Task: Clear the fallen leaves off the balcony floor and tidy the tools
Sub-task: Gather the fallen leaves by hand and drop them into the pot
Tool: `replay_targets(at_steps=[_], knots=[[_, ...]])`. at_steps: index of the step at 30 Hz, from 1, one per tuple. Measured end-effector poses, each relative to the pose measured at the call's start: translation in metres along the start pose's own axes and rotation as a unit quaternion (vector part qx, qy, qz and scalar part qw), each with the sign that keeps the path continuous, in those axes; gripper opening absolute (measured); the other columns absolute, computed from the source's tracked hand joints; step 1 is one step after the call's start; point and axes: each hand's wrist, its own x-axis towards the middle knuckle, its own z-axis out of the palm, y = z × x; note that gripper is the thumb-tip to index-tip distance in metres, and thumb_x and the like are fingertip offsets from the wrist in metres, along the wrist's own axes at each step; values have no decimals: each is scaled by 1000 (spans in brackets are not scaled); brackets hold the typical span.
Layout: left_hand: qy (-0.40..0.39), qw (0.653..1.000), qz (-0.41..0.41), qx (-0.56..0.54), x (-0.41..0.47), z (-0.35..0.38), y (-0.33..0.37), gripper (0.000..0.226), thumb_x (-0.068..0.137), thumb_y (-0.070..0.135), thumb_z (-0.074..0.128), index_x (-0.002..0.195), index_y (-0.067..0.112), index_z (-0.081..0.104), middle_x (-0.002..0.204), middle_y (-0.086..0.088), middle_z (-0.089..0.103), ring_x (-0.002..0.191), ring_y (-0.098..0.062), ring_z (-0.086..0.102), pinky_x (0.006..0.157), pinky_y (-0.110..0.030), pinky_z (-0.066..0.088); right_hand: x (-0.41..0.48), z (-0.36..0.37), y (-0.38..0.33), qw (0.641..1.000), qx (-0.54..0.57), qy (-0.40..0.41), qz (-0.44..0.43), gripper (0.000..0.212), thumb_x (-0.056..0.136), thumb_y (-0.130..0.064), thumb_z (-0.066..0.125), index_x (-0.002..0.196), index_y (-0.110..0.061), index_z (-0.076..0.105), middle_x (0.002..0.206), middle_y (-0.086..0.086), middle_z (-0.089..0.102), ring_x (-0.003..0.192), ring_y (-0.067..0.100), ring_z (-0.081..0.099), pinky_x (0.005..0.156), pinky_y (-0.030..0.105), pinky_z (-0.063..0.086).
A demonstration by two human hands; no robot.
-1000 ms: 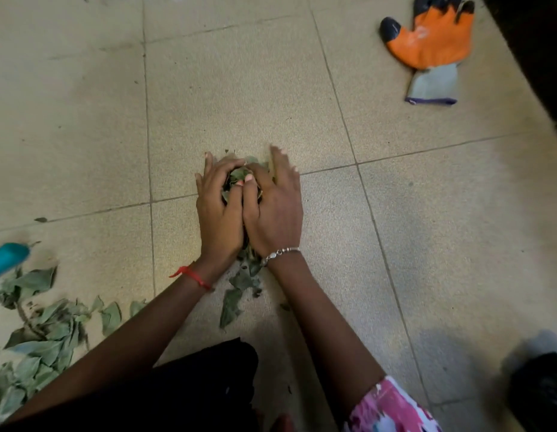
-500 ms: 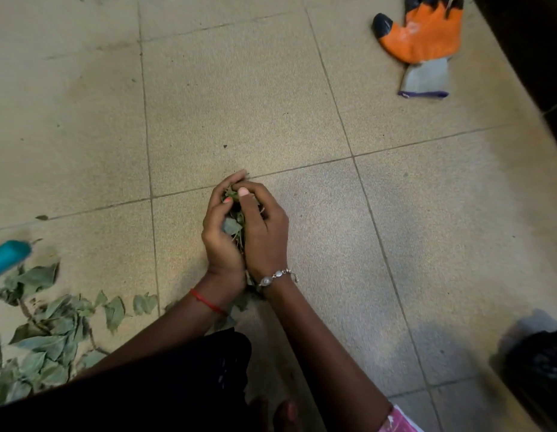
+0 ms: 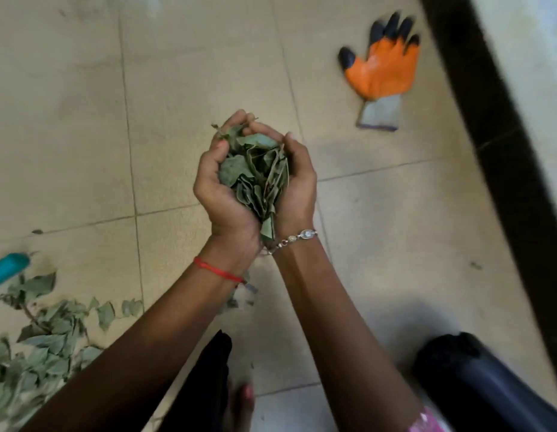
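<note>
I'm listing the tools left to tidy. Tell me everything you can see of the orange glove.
The orange glove is a single work glove: orange coated body, black fingertips and thumb tip, grey knit cuff with a dark edge. It lies flat on the tiled floor, fingers spread and pointing away from the person, cuff nearer. Only the floor touches it.

Left grip (image 3: 219, 194): bare. Wrist carries a thin red thread band (image 3: 219, 271). Forearm uncovered.
Right grip (image 3: 299, 188): bare. Wrist carries a silver chain bracelet (image 3: 297, 239) with an oval link and small beads. Forearm uncovered up to a pink sleeve (image 3: 425, 423) with a white pattern, blurred at the lower edge of view.
Lower body: black garment (image 3: 205, 385). One toe (image 3: 243, 400) beside it, blurred, nail pinkish.
</note>
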Motion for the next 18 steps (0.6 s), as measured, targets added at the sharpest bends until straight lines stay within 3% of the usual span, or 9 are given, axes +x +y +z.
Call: replay_targets(at_steps=[2,5,7,9,12,14,16,18], knots=[[-27,1000,-8,8,-16,52,5,29,84,16,34,100,3,55,92,-8,61,82,-19,62,75,-27,55,-17,15,-45,999,-39,5,-22,25,85,-31,48,96,-19,66,97,-2,64,99,18,59,96,37,45],[-39,998,-17,50,-48,132,24,33,80,17,36,101,2,56,91,-8,63,84,-19,62,77,-26,54,-63,62,-122,995,102,-7,-7,34,87,-27,43,76,-15,73,91,7,65,93,22,60,97,37,41],[-38,997,-32,56,-78,198,55,32,82,17,36,102,2,56,87,-7,66,83,-19,64,77,-26,54,-104,109,-179,987,158,-4,-3,47,94,-21,35,68,-14,73,81,6,68,81,18,64,86,30,48],[-47,997,-45,48,-110,267,88,32,86,16,32,102,2,56,84,-7,67,80,-17,65,75,-25,55,-148,159,-230,989,143,7,-22,46,95,-19,34,68,-12,72,79,6,69,75,16,66,74,25,53],[-49,995,-77,30,-173,396,144,30,78,17,41,99,3,57,85,-9,65,76,-18,65,71,-25,56,-227,242,-324,987,146,25,-62,24,83,-22,51,82,-8,70,93,11,67,92,23,63,86,33,48],[-48,994,-101,15,-216,467,173,30,75,16,45,98,3,57,87,-11,61,75,-20,63,69,-25,56,-277,287,-377,981,181,25,-65,27,68,-28,71,85,-8,69,98,13,66,97,27,60,90,37,46],[-58,991,-119,25,-259,536,204,32,75,18,44,99,2,58,88,-11,61,76,-20,63,70,-26,56,-331,325,-430,987,138,17,-77,46,47,-34,85,85,-13,71,95,10,67,95,26,61,87,38,48],[-71,989,-130,27,-300,594,228,32,75,19,44,99,3,58,84,-9,62,75,-19,63,70,-25,56,-379,355,-475,993,6,26,-111,34,59,-28,77,91,-22,68,94,2,67,93,25,62,87,40,50]])
